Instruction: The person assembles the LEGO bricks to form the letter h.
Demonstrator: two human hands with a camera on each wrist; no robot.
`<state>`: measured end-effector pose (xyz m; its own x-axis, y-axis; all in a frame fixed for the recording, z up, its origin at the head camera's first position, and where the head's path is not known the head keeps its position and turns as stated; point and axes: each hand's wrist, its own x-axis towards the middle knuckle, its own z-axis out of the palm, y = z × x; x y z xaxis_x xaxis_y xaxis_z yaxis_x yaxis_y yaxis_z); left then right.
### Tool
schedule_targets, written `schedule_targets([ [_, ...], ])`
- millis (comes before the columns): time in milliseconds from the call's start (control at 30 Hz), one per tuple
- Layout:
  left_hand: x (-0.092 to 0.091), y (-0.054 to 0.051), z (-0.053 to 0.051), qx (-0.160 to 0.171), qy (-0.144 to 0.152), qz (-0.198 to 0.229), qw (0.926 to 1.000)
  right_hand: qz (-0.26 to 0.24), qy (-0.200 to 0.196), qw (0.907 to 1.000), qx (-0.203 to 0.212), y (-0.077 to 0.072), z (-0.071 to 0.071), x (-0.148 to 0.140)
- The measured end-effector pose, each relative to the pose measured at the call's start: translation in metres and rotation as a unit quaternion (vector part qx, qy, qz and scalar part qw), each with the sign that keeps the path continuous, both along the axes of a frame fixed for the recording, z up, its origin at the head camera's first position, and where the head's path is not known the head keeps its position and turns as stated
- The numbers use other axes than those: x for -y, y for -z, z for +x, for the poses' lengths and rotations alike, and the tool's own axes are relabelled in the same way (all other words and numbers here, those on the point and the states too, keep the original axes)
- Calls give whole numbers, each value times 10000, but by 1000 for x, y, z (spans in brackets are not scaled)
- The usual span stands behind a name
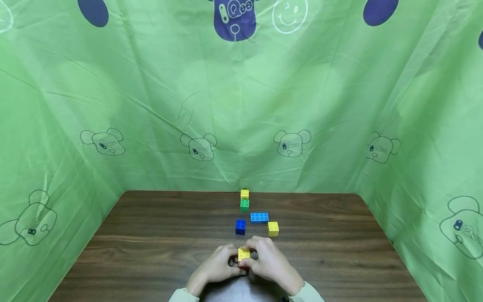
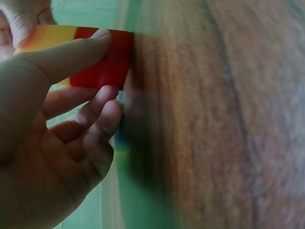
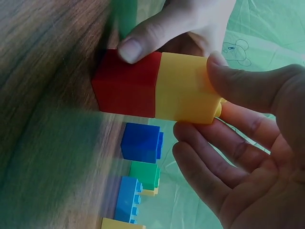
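Note:
Near the front edge of the table, a yellow toy brick (image 1: 243,254) sits on top of a red toy brick (image 3: 126,83), the two flush together. My left hand (image 1: 219,265) holds the red brick, its thumb (image 2: 71,57) along one face and fingers on the opposite side. With thumb and fingers, my right hand (image 1: 268,261) pinches the yellow brick (image 3: 186,88) near its studded top. The red brick's base stands on or very near the tabletop; the wrist views do not settle which.
Beyond the hands stand a dark blue brick (image 1: 240,227), a long light blue brick (image 1: 259,217) and another yellow brick (image 1: 273,229). Farther back are a green brick (image 1: 245,205) and a yellow brick (image 1: 245,193). Green cloth (image 1: 241,167) surrounds the wooden table (image 1: 158,235).

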<state>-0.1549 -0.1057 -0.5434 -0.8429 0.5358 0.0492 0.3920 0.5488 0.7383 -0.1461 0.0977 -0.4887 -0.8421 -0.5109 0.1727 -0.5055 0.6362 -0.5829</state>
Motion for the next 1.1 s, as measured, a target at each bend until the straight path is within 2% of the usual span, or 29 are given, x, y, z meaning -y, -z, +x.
schedule_targets([
  [300,4,-2,4,-95,102,363,9992,-31,4,10000,-15,0,0,-1],
  [600,10,-8,4,-220,-82,675,9974,-36,37,9999,-130,1,0,2],
  [900,6,-14,8,-59,-170,674,9976,-195,-84,9998,8,2,1,-2],
  [1100,5,-16,9,-66,-145,744,9971,162,-128,9989,-427,2,4,-3],
])
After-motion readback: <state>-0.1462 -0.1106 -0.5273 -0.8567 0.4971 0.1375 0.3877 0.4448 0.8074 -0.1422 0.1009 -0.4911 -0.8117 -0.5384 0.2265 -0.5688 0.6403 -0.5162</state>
